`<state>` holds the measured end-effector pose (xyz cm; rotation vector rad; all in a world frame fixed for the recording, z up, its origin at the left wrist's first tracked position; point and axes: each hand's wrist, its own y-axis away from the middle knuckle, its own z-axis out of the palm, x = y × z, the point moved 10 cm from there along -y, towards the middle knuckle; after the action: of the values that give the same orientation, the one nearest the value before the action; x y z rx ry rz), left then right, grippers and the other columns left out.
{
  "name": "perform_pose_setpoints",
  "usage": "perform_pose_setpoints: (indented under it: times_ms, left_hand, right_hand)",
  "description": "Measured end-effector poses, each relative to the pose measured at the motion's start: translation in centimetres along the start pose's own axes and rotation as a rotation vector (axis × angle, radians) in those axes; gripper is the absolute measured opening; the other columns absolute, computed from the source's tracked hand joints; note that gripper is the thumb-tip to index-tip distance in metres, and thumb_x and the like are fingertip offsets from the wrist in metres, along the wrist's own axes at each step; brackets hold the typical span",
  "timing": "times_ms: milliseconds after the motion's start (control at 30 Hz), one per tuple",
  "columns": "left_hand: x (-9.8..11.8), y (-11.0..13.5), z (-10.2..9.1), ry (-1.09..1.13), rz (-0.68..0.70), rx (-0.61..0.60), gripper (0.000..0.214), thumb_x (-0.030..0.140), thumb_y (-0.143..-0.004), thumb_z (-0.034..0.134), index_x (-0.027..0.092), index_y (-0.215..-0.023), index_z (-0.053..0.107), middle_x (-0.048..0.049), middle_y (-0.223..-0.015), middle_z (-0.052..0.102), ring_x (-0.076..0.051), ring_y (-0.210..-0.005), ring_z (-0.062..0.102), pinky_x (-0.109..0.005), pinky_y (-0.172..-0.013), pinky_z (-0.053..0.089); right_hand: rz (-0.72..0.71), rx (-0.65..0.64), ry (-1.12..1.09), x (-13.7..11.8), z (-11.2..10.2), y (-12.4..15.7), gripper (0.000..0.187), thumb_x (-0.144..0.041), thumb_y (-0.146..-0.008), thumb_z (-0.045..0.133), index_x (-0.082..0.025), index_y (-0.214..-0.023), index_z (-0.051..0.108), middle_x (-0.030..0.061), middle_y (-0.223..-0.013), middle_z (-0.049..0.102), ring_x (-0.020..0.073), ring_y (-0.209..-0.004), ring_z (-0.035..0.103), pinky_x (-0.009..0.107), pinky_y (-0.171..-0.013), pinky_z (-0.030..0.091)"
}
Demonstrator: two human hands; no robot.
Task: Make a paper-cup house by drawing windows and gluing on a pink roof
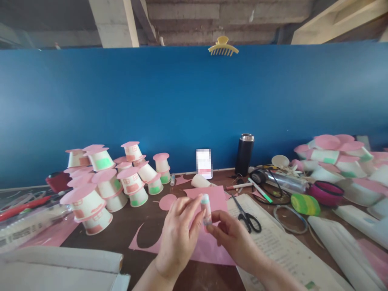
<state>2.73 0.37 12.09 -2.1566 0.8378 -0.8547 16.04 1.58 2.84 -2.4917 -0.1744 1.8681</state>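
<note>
A small tube that looks like a glue stick (206,210) stands nearly upright between my hands, over pink paper (212,250). My left hand (181,230) has its fingers closed along the tube's left side, up near the pale blue-green top. Lower down, my right hand (235,238) pinches the tube by its bottom end. Beneath and around them lie the pink sheet, a pink offcut (148,243) with a round cut-out, and a pink paper disc (167,202). Black-handled scissors (249,220) rest right of my right hand, on printed paper (273,246).
Stacked paper cups (138,198) with pink disc tops fill the left; more cups (348,161) pile up right. A black bottle (245,155), a phone (204,162), a tipped cup (200,181) and a green marker (261,191) lie behind. A blue partition (169,97) closes off the back.
</note>
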Motion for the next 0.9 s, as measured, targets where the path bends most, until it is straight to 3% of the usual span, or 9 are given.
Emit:
perform_pose_setpoints:
  times_ms: [200, 567, 900]
  left_hand:
    - [0.5, -0.2, 0.2, -0.03, 0.02, -0.047, 0.038, 0.015, -0.093, 0.05, 0.022, -0.13, 0.055, -0.007, -0.099, 0.062, -0.019, -0.094, 0.059, -0.034, -0.087, 0.047]
    - [0.9, -0.3, -0.4, -0.028, 0.09, 0.027, 0.038, 0.009, -0.091, 0.051, 0.02, -0.127, 0.058, -0.0045, -0.094, 0.062, -0.017, -0.09, 0.058, -0.033, -0.088, 0.046]
    - [0.3, -0.3, -0.2, -0.03, 0.071, 0.007, 0.036, 0.007, -0.092, 0.05, 0.021, -0.123, 0.06, -0.0038, -0.091, 0.063, -0.016, -0.086, 0.057, -0.03, -0.079, 0.047]
  right_hand:
    - [-0.004, -0.001, 0.033, 0.4, -0.1, 0.0, 0.027, -0.044, -0.089, 0.059, -0.021, -0.101, 0.065, -0.0046, -0.059, 0.054, 0.0118, -0.054, 0.05, 0.023, -0.052, 0.037]
    - [-0.001, 0.103, 0.193, 0.1, -0.9, 0.2, 0.02, -0.038, -0.087, 0.059, -0.021, -0.095, 0.066, -0.0088, -0.053, 0.036, 0.0103, -0.05, 0.035, 0.023, -0.049, 0.025]
    - [-0.029, 0.16, 0.259, 0.0, -1.2, 0.4, 0.018, -0.037, -0.086, 0.059, -0.021, -0.093, 0.066, -0.0087, -0.054, 0.034, 0.011, -0.051, 0.034, 0.024, -0.05, 0.025]
